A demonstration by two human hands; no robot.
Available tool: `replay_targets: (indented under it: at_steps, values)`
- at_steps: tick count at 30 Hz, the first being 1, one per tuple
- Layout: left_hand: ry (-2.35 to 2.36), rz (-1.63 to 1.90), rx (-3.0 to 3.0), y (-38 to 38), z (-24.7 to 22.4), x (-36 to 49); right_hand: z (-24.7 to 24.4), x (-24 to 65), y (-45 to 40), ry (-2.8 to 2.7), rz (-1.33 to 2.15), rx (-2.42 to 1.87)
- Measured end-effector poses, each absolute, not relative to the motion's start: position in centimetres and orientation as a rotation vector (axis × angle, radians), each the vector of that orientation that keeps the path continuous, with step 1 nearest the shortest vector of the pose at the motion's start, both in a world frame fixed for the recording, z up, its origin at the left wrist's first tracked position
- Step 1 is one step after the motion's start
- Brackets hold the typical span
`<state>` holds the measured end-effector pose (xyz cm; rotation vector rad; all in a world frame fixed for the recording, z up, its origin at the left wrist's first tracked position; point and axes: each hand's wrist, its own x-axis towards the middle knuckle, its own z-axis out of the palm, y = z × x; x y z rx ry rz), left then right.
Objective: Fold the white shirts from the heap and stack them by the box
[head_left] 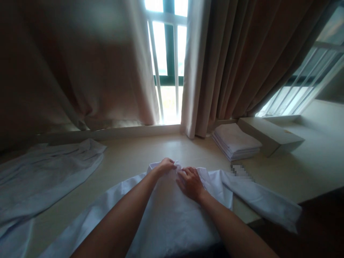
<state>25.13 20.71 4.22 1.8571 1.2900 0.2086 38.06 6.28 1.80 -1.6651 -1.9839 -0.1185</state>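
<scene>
A white long-sleeved shirt (pixel 172 215) lies spread in front of me, its collar end away from me and its lower part toward my body. One sleeve stretches out to the right, over the table's edge. My left hand (pixel 167 165) is closed on the shirt's collar, thumb and fingers pinching the white cloth. Beside it, my right hand (pixel 190 182) has its fingers bent over the cloth at the same collar, gripping it near the middle. The exact spot between the fingertips is partly hidden.
More white garments (pixel 53 172) lie on the left of the pale table (pixel 129 154). At the back right stand a stack of folded white shirts (pixel 236 139) and a box (pixel 271 132). Brown curtains (pixel 220 64) hang before a barred window (pixel 169 50).
</scene>
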Motion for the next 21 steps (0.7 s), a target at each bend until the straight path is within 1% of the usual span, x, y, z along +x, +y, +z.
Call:
replay_targets:
  at_steps: [4, 9, 15, 18, 21]
  values:
    - [1.314, 0.304, 1.793, 21.2, 4.1, 26.1, 1.7, 38.0, 6.5, -2.091, -0.105, -1.63]
    - [1.439, 0.405, 1.765, 22.1, 2.8, 27.8, 1.7, 38.3, 6.7, -2.198, -0.132, -1.599]
    - [1.448, 0.454, 1.736, 22.0, 2.1, 27.5, 1.7, 38.4, 6.7, -2.228, -0.111, -1.599]
    - [1.42, 0.473, 1.762, 21.8, 2.6, 26.9, 1.5, 38.3, 6.8, -2.137, -0.096, -1.642]
    - [1.382, 0.462, 1.823, 21.6, 3.3, 25.7, 1.1, 38.3, 6.9, -1.933, -0.088, -1.735]
